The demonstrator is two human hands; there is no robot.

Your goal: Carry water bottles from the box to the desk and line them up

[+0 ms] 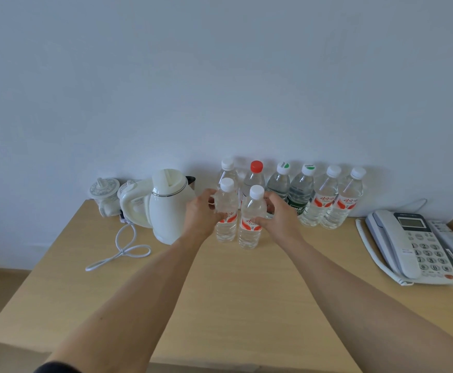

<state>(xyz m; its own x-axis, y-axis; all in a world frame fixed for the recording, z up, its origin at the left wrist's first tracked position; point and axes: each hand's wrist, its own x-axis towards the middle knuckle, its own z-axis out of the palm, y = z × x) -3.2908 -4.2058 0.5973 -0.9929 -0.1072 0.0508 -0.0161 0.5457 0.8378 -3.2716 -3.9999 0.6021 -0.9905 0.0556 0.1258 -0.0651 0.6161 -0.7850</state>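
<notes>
Desk (233, 292) of pale wood fills the lower half of the view, its far edge pushed against a plain white wall (220, 76). Two bare forearms reach from the near edge toward the middle of the surface. Left hand (202, 214) curls its fingers and thumb around a clear white-capped bottle (226, 211) with a red and white label. Right hand (278, 215) wraps the same way around a second matching bottle (251, 219), just right of the first. Both bottles stand upright on the wood, side by side.

Behind them, along the wall, a row of six bottles (300, 192) stands upright: one with a white cap, one with a red cap, two with green-marked caps and darker labels, then two more white-capped ones at the right end.

Left of the hands sits a white electric kettle (169, 208), with its white cord (120, 249) looped on the wood, and further left a lidded patterned cup (104, 189) near the wall. At the far right lies a pale grey desk telephone (413, 246) with a keypad. A strip of tan floor (2, 286) shows at the lower left.
</notes>
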